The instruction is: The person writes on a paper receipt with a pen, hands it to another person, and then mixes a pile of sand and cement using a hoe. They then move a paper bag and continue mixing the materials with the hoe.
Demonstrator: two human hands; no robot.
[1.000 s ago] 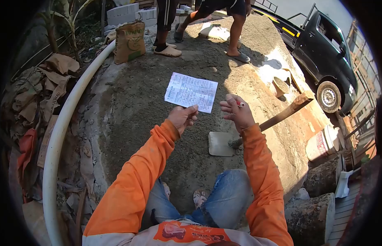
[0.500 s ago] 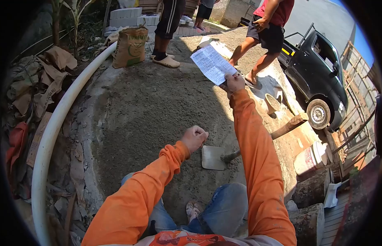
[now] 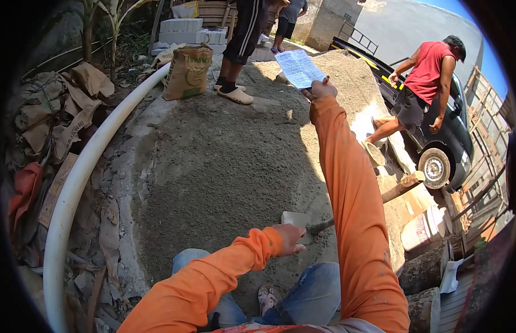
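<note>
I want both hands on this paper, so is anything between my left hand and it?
Nothing visible stands between your left hand and the paper. Your right hand covers only its near right corner. The metal blade shows just beyond your left hand, apparently lower, on the ground.

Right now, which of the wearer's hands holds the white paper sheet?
The right hand, stretched forward with the paper sheet; the left hand, lower, near the flat grey metal blade, has none.

Pale paper sheet point(image 3: 298, 67); marked with lines of writing; tilted; held up by its lower corner
</note>
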